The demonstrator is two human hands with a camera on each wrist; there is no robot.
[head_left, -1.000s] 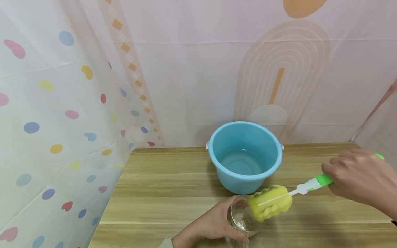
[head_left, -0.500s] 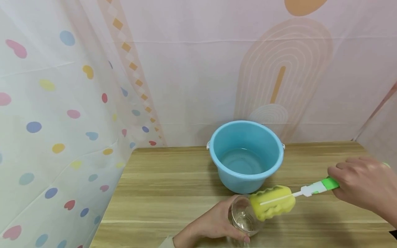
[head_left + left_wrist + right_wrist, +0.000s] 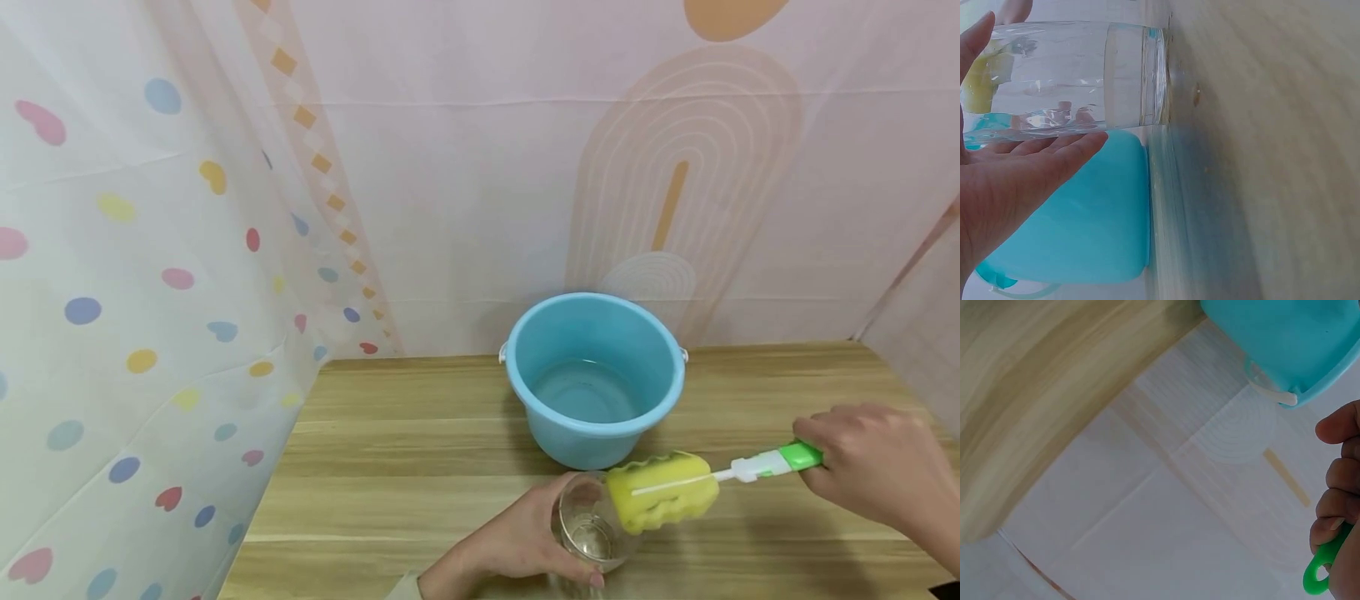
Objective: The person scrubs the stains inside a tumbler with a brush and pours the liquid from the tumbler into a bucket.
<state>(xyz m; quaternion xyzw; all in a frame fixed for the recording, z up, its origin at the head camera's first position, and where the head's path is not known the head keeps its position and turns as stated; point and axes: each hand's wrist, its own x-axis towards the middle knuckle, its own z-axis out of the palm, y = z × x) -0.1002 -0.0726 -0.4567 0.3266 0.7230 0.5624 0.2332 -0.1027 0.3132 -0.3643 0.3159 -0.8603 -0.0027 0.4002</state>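
Tumbler of clear glass (image 3: 587,532) stands upright on the wooden table (image 3: 390,467), and the left hand (image 3: 527,533) holds it around the side, just in front of the blue bucket (image 3: 585,447) which contains some water (image 3: 585,393). The right hand (image 3: 873,467) grips the green handle (image 3: 801,456) of a sponge brush (image 3: 761,466), whose yellow head (image 3: 666,493) is at the tumbler's rim; I cannot tell if they touch.

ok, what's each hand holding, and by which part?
Left hand: the clear glass, around its side wall. Right hand: the yellow sponge brush, by its green handle.
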